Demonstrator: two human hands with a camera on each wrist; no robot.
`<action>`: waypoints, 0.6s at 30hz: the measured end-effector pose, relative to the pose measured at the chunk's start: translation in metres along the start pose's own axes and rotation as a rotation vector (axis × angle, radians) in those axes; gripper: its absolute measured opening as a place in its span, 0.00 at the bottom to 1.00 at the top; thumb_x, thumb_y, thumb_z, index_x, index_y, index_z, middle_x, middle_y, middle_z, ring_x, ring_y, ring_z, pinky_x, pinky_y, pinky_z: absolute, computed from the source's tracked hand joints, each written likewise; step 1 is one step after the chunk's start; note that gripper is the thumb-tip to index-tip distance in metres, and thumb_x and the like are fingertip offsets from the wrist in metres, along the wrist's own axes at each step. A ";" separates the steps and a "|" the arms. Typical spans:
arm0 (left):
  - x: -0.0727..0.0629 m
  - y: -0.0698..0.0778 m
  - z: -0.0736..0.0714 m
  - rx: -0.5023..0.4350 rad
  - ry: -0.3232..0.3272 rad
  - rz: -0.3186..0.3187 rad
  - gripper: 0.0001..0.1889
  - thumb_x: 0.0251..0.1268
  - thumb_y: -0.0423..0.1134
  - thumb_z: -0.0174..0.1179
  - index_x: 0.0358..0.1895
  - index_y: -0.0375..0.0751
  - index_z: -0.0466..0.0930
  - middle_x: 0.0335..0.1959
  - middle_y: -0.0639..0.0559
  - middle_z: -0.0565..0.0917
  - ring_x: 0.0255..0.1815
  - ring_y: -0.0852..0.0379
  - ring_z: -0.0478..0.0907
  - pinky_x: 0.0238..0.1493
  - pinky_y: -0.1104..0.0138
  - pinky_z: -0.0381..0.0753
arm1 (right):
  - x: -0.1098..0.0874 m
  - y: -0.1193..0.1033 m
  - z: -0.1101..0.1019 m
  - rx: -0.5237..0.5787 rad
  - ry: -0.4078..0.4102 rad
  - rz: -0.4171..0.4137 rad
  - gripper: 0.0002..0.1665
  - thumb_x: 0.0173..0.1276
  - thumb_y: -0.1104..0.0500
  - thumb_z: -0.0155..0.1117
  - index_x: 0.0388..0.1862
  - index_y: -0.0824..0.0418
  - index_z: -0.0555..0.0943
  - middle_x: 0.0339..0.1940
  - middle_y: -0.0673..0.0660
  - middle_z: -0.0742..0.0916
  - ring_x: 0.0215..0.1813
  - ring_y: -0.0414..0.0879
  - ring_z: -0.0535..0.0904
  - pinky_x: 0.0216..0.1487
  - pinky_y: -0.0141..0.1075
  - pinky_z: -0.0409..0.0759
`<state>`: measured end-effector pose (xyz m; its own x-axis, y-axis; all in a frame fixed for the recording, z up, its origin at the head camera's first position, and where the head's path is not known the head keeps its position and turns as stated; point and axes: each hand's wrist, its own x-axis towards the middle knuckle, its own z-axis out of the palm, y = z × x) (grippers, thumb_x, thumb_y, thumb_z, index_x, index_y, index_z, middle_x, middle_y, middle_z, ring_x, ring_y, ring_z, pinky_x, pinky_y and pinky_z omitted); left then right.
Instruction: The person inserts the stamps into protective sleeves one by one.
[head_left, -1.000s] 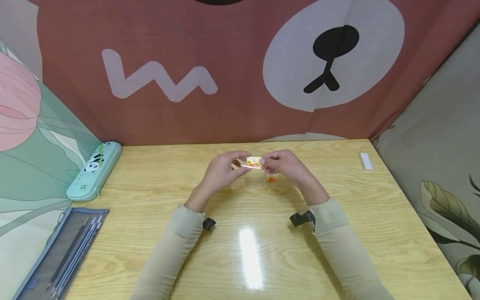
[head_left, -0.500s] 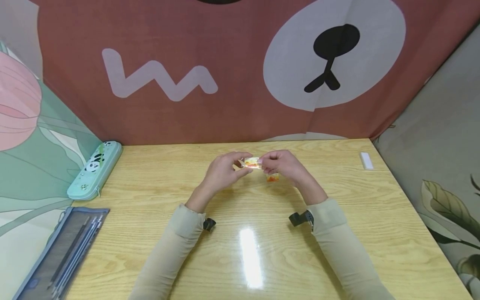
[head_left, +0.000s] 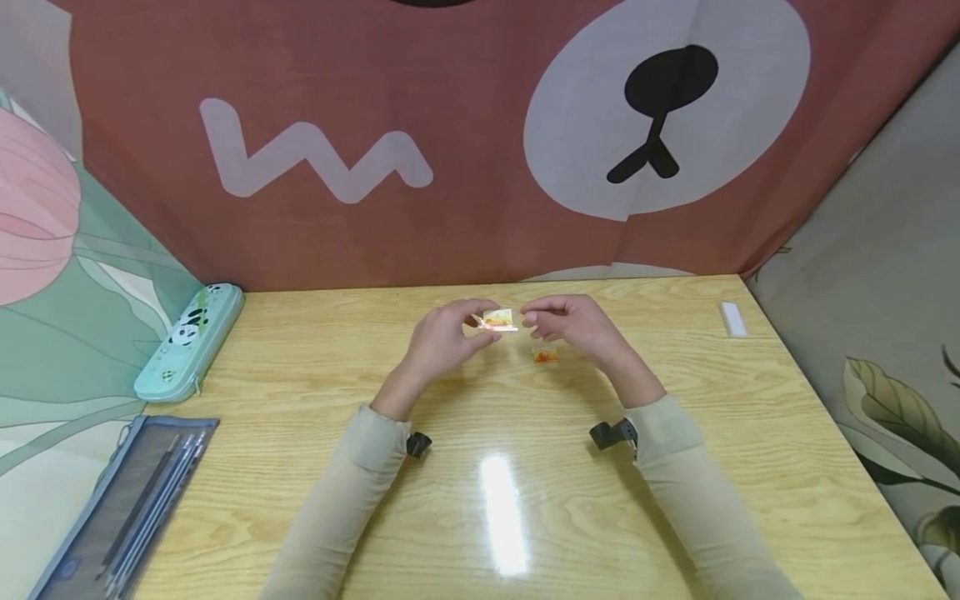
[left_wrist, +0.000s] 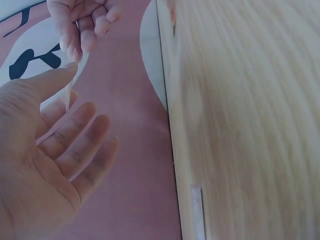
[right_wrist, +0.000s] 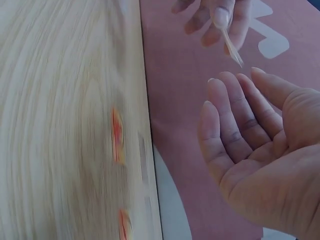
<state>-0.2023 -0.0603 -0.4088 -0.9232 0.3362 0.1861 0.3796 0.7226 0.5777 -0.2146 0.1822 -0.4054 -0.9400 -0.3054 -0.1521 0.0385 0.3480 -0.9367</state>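
Note:
My left hand [head_left: 444,337] pinches a small clear packet [head_left: 498,319] with a yellow and orange print between thumb and forefinger, above the table. Seen edge-on, the packet [right_wrist: 232,46] is a thin pale strip in the right wrist view. To its right, my right hand [head_left: 576,327] holds nothing. Its fingers [right_wrist: 227,112] are loosely bent, and a narrow gap parts the fingertips from the packet. Below the right hand, a small orange and yellow printed piece [head_left: 545,354] lies on the table.
A wooden table [head_left: 375,367] ends at a brown bear-print cloth [head_left: 337,233]. A mint panda pencil case [head_left: 189,342] and a mesh pouch with several pencils [head_left: 150,508] lie at the left. Near the right edge lies a small white block [head_left: 732,320].
My right hand has let go of the packet's right end and drawn slightly to the right. The left hand still pinches the packet, which has shifted slightly left.

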 end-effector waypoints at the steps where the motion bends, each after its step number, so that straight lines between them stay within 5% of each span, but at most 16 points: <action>1: 0.001 -0.001 0.000 0.005 -0.004 -0.003 0.22 0.64 0.51 0.70 0.61 0.60 0.83 0.56 0.58 0.86 0.47 0.55 0.86 0.34 0.62 0.81 | 0.000 0.002 -0.002 -0.016 0.009 -0.006 0.24 0.73 0.48 0.66 0.61 0.60 0.83 0.55 0.60 0.89 0.53 0.59 0.85 0.61 0.56 0.83; 7: 0.005 -0.006 -0.001 0.036 -0.028 -0.028 0.22 0.65 0.52 0.69 0.62 0.60 0.82 0.50 0.56 0.88 0.49 0.55 0.85 0.38 0.58 0.84 | -0.002 0.008 -0.016 -0.144 0.054 -0.029 0.23 0.72 0.43 0.66 0.61 0.50 0.83 0.55 0.57 0.89 0.55 0.55 0.85 0.61 0.56 0.82; 13: 0.010 -0.012 0.000 0.082 -0.070 -0.049 0.23 0.66 0.53 0.68 0.64 0.60 0.80 0.54 0.54 0.88 0.54 0.53 0.85 0.43 0.53 0.86 | -0.005 0.012 -0.025 -0.309 0.069 -0.085 0.23 0.74 0.45 0.65 0.62 0.51 0.83 0.57 0.54 0.88 0.58 0.50 0.84 0.60 0.49 0.84; 18: 0.013 -0.017 0.002 0.145 -0.128 -0.083 0.23 0.67 0.51 0.67 0.65 0.59 0.80 0.57 0.53 0.87 0.50 0.50 0.85 0.36 0.55 0.84 | -0.008 0.016 -0.029 -0.386 0.063 -0.112 0.22 0.74 0.51 0.66 0.64 0.54 0.82 0.55 0.55 0.89 0.55 0.51 0.84 0.55 0.47 0.84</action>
<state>-0.2212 -0.0673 -0.4178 -0.9400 0.3394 0.0343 0.3156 0.8273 0.4647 -0.2162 0.2160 -0.4099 -0.9504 -0.3100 -0.0249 -0.1844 0.6263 -0.7575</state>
